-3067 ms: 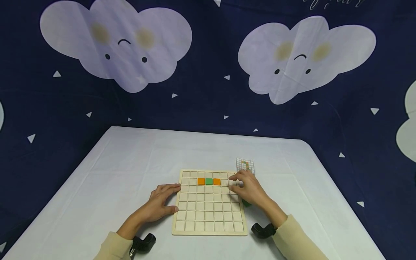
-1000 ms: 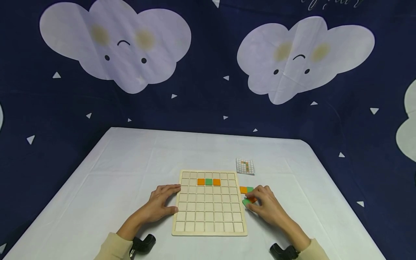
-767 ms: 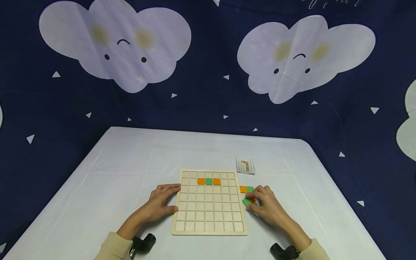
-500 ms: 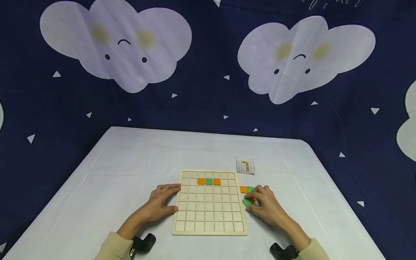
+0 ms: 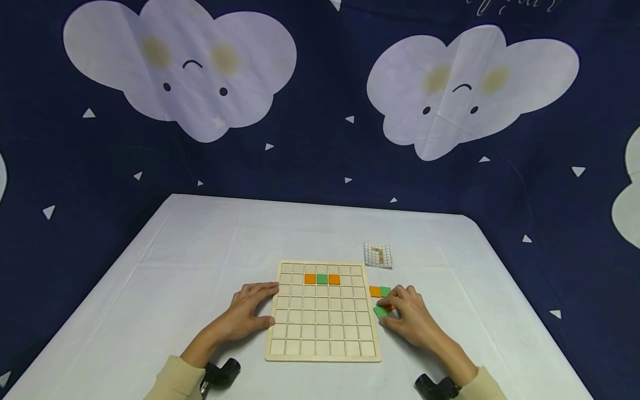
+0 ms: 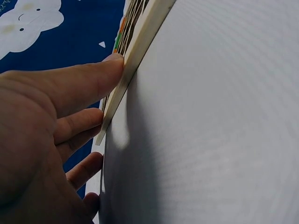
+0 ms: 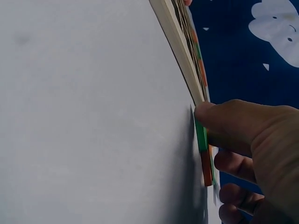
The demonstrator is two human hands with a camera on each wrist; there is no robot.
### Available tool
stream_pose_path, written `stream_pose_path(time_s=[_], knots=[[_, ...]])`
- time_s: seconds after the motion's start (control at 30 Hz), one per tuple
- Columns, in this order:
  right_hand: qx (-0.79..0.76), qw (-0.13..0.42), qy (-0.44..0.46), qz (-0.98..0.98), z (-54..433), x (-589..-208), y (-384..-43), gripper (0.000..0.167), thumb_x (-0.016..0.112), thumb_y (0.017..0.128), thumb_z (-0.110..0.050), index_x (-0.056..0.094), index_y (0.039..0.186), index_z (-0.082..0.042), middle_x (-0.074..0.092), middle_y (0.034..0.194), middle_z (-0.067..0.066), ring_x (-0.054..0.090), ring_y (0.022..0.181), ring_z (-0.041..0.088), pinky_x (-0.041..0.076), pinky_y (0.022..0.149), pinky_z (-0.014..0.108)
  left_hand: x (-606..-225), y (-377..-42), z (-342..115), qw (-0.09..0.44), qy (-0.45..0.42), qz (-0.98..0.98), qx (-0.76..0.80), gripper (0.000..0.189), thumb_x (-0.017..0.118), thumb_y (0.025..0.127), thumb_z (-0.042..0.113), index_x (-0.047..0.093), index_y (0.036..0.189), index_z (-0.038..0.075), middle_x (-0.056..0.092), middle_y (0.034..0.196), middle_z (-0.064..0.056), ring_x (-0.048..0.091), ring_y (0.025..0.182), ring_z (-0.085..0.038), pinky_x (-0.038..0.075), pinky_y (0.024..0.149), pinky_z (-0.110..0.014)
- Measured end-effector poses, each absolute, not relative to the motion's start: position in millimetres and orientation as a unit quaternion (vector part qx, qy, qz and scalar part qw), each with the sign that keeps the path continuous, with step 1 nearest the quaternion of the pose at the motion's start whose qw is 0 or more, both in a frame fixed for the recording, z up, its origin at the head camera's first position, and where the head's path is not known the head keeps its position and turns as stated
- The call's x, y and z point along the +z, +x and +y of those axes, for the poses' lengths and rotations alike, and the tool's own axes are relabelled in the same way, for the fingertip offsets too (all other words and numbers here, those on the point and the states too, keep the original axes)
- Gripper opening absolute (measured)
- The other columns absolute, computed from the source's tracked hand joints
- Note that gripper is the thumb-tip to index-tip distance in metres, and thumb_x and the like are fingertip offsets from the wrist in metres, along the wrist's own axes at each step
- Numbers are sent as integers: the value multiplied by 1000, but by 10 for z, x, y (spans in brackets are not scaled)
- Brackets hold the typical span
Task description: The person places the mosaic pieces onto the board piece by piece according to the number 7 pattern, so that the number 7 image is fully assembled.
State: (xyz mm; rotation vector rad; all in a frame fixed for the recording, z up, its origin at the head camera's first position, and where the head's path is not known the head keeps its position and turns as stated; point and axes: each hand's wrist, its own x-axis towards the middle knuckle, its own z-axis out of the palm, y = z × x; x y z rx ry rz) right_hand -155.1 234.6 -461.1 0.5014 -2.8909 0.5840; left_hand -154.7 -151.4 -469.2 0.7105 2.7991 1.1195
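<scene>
Right hand [image 5: 414, 318] now off the board [image 5: 321, 319], fingers [image 5: 392, 300] in narrow pinch on green tile [image 7: 202, 136] beside orange tile [image 7: 206, 169], left hand [image 5: 243, 314] spread.

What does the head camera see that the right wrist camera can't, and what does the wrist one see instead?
Only the head view: two cream sleeves and black wrist gadgets. Only the right wrist view: the curled lower fingertips, hidden from above. Both: the right hand, the green tile at its thumb, the wooden board and the blue backdrop.
</scene>
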Motion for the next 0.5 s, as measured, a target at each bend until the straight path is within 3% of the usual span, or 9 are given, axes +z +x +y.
stream_pose_path(time_s=[0.5], knots=[[202,73,149,-965,2382,-4643,-1498,26,82,69,-23,71,92,-21,52,85,-12,36,82,7,29,76,29,-4684,-1548,-1511,20,230,903,362,63,73,79,20,49,136,5,44,145,-8,33,132,-32,20,102,-55]])
